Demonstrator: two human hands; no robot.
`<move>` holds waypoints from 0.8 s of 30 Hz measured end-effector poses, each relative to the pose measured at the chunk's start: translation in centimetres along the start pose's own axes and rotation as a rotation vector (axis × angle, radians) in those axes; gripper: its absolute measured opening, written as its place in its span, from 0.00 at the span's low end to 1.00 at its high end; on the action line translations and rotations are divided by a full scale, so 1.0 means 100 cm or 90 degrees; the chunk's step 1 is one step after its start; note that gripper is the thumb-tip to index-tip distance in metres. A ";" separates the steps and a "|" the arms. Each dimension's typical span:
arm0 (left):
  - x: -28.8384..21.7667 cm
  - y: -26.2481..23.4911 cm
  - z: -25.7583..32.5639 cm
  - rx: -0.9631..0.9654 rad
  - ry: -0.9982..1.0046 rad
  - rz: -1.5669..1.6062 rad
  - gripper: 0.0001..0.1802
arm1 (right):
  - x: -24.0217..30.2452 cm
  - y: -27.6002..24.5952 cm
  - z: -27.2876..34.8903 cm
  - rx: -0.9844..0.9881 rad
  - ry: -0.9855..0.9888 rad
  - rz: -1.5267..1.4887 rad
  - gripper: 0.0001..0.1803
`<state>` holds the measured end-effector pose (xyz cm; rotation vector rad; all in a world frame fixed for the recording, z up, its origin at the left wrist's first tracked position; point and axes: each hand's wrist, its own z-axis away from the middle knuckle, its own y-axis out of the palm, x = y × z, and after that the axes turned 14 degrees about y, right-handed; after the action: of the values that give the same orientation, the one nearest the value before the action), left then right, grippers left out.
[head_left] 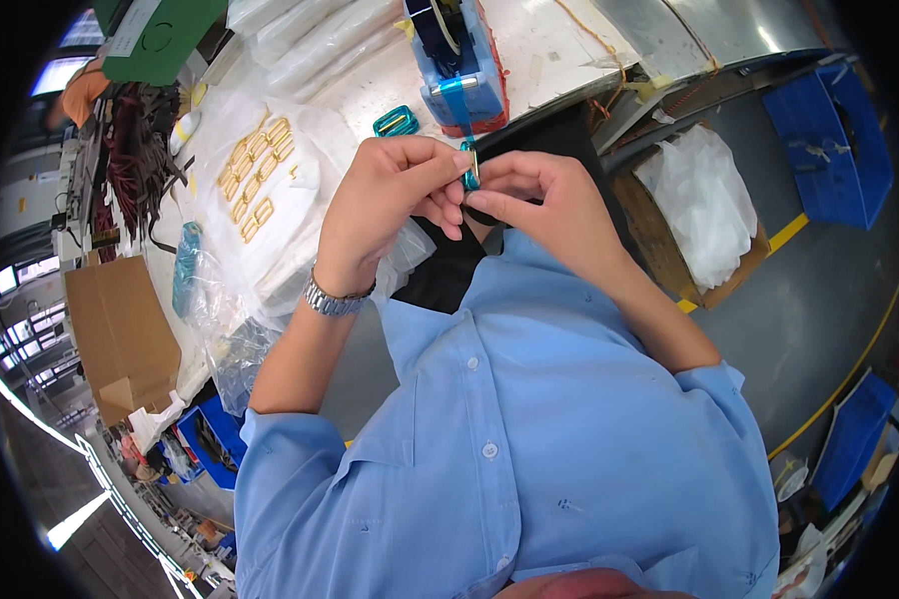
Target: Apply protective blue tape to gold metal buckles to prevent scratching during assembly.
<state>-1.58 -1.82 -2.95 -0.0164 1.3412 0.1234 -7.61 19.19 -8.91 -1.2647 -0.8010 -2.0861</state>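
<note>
Just in front of the blue tape dispenser (462, 95), both my hands meet at a small gold buckle partly wrapped in teal film or tape (470, 178). My left hand (402, 190) pinches it, the thumb on its upper part and the other fingers curled below. From the other side, my right hand (541, 192) has thumb and fingertips closed at its edge. A strip of blue tape (455, 105) hangs down the dispenser's front toward the buckle; whether the two are joined I cannot tell. A teal-wrapped buckle (397, 121) lies on the table left of the dispenser.
Several gold buckles (256, 165) lie in rows on white plastic sheeting at the left. Clear plastic bags (240, 344) and a cardboard box (120, 334) are nearer. A carton lined with white plastic (704, 200) stands at the right, with a blue bin (819, 150) beyond.
</note>
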 end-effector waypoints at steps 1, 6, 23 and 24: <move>-0.002 -0.001 -0.001 0.000 0.001 -0.002 0.14 | 0.005 0.001 -0.002 -0.038 -0.048 0.024 0.22; -0.015 -0.010 -0.011 0.041 -0.069 -0.016 0.15 | 0.004 -0.002 -0.019 -0.067 -0.194 0.038 0.33; 0.011 0.014 0.017 -0.126 0.276 -0.337 0.06 | 0.017 0.011 -0.020 -0.093 -0.137 -0.070 0.24; 0.023 0.019 0.023 -0.174 0.349 -0.353 0.07 | 0.018 0.013 -0.020 -0.100 -0.128 -0.089 0.24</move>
<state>0.95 0.42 -4.52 -0.6897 1.8053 -0.1830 -8.55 16.61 -7.73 -1.5629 -0.8476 -2.1922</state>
